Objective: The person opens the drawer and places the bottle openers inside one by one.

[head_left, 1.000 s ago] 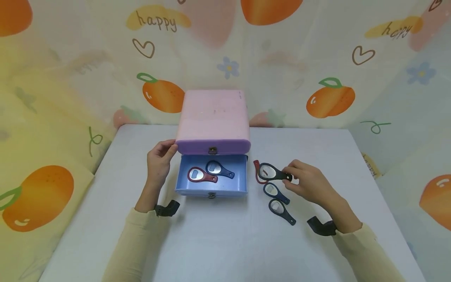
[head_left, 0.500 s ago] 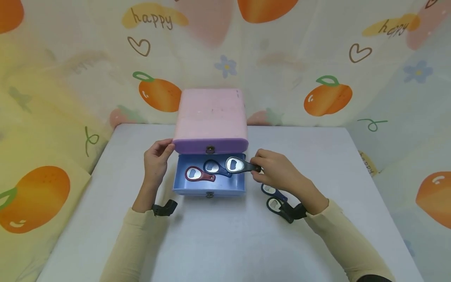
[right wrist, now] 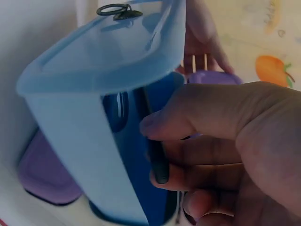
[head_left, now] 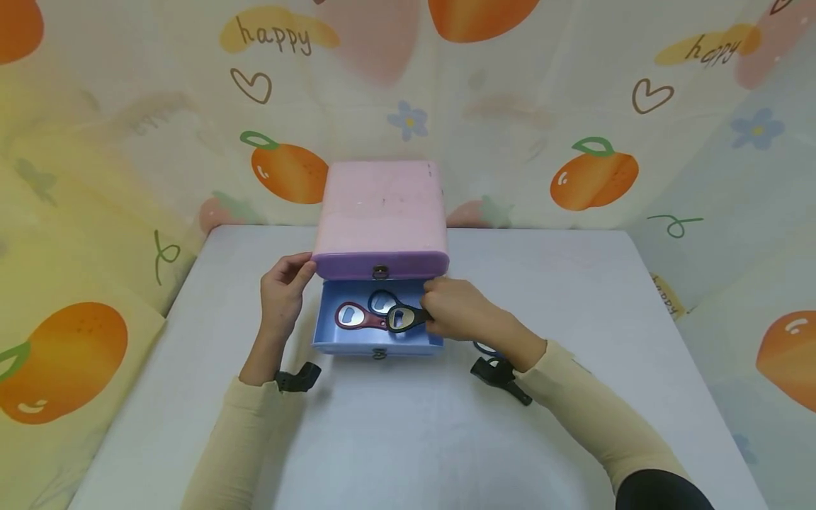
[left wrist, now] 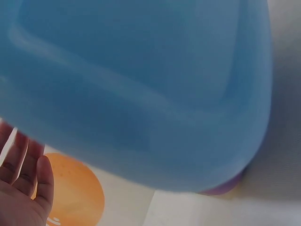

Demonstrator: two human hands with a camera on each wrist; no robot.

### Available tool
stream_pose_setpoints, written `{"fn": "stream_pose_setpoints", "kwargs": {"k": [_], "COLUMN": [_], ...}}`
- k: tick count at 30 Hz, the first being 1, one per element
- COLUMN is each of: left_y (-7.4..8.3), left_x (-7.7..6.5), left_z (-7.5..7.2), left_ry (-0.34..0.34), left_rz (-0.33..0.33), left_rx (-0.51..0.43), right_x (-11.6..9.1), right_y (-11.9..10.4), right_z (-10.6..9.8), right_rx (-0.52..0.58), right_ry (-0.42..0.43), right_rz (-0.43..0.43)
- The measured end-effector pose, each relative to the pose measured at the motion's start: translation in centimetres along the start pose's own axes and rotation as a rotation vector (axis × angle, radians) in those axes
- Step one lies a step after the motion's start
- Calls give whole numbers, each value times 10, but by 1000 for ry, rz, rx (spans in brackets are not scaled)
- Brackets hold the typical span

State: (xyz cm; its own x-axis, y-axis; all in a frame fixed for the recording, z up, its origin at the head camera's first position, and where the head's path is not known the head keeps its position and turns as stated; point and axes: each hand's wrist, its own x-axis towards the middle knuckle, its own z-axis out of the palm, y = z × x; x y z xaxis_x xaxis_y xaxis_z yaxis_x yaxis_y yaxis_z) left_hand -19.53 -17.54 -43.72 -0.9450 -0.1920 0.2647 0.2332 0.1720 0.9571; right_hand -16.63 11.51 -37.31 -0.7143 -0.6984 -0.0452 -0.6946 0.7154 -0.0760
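In the head view my right hand (head_left: 462, 312) reaches over the right side of the pulled-out blue drawer (head_left: 379, 347) and pinches a black bottle opener (head_left: 403, 319) by its handle end. A red bottle opener (head_left: 358, 316) and a blue bottle opener (head_left: 382, 300) lie in the drawer, their handles partly overlapped by the black one. The right wrist view shows thumb and fingers on the dark handle (right wrist: 160, 169). My left hand (head_left: 282, 289) touches the left front corner of the pink box (head_left: 382, 205) by its purple drawer (head_left: 408, 265); its fingers look fairly straight.
To the right, on the white table (head_left: 395, 439), another black bottle opener (head_left: 519, 394) and a blue one (head_left: 486, 348) lie partly covered by my right wrist and its black camera mount (head_left: 489, 370). A fruit-print cloth (head_left: 510, 127) hangs behind the box.
My right hand has carried the black bottle opener left from the table and lowered it into the blue drawer beside the red and blue ones. The left hand stays at the box.
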Motion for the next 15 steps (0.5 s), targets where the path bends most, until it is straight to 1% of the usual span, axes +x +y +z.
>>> {"fn": "stream_pose_setpoints", "kwargs": {"k": [8,12,15], "left_y": [0,0,0], "left_x": [1,2,1], "left_z": [0,0,0], "left_ry": [-5,-2,-1], "left_rz": [6,13,19], "left_rx": [-13,-9,-6], "right_x": [14,20,25], "right_y": [-7,-11,-14], "right_z": [2,7,13], "right_rx": [-2,27,35], "right_ry": [-106,-158,-183], "right_rz": [-15,-35,-32]}}
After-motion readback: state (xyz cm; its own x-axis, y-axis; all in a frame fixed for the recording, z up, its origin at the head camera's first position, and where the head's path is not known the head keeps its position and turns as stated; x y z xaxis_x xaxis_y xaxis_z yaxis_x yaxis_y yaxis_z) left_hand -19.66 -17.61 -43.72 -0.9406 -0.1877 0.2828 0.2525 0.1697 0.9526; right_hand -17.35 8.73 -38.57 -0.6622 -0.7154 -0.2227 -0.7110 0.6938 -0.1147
